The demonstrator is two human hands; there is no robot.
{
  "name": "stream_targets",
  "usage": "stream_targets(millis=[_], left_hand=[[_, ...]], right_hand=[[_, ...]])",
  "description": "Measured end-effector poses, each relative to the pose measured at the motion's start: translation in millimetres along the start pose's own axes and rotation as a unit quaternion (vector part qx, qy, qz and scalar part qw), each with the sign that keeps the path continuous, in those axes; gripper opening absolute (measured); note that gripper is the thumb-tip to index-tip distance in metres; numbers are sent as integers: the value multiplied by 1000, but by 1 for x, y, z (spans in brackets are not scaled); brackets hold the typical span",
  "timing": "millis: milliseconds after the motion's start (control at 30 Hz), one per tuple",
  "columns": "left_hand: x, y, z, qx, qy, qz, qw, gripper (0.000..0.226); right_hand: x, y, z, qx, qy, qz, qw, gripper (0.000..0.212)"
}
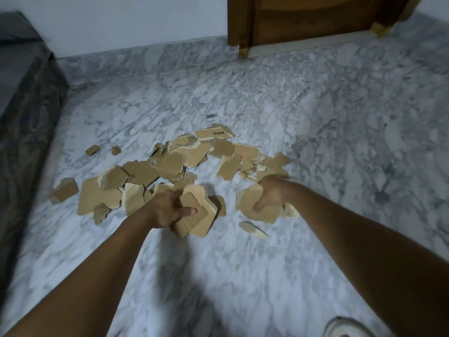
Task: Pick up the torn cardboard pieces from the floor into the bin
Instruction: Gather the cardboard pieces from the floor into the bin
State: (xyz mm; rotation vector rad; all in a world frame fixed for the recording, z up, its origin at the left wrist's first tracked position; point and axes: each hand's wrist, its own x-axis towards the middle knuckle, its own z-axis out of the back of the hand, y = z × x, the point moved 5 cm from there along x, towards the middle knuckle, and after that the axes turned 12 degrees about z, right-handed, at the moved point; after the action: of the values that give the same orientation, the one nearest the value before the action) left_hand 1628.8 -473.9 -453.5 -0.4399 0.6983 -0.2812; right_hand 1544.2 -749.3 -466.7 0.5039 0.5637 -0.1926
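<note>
Torn cardboard pieces [170, 164] lie in a loose brown heap at mid-frame on the grey-white marble floor [328, 142], many overlapping, edges ragged. At the heap's far end, a printed piece [213, 133] reads "PICO", upside down from this view. Two small scraps [92, 150] sit apart to the left of the heap; a squarish chunk [65, 190] lies at the heap's lower-left edge. Both bare forearms reach in from the bottom of the frame. Left hand [167, 207], just below frame centre: fingers curled tight, thumb pressed across the front, gripping a stacked bundle [199, 215] of several pieces that fans out to the right of the fist. Right hand [269, 193], right of centre: knuckles up, fingers curled down around a clutch of pieces [257, 205] at the heap's near-right edge; whether that clutch is clear of the floor, cannot tell. A thin sliver [254, 230] lies on the floor just below the right hand. Upper frame: pale wall [133, 20] and the foot of a brown wooden door [315, 18]. Left edge: dark grey cloth-draped furniture [26, 93], blurred. Lower right corner: part of a white shoe [345, 327].
</note>
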Motion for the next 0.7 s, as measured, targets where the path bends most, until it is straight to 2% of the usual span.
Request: stream_targets(millis=[67,100,167,233,267,333,400,467,633,700], left_hand=[[8,-10,-10,54,23,-13,998,40],[12,-18,-16,75,22,-24,997,39],[21,-38,-27,119,10,-44,992,41],[28,-50,-39,177,3,-57,982,57],[30,-53,-45,198,3,-58,979,63],[33,-54,-56,224,2,-62,973,64],[35,-51,-60,206,-3,-67,976,62],[35,-47,-62,169,-7,-58,984,61],[32,-39,-67,114,7,12,993,66],[26,-41,-69,63,21,27,997,67]], right_hand=[[-4,-14,21,20,-45,-10,999,94],[-9,-20,30,26,-54,-16,998,90],[-16,-35,37,36,-48,-32,998,68],[-23,-48,27,27,-31,-42,998,53],[-24,-54,15,30,-34,-45,998,55],[-26,-62,-14,20,-64,-56,996,71],[-25,-64,-34,-13,-83,-71,994,82],[-26,-66,-38,0,-107,-91,990,86],[-33,-73,-35,85,-122,-95,984,79],[-33,-67,-34,78,-108,-78,988,79]])
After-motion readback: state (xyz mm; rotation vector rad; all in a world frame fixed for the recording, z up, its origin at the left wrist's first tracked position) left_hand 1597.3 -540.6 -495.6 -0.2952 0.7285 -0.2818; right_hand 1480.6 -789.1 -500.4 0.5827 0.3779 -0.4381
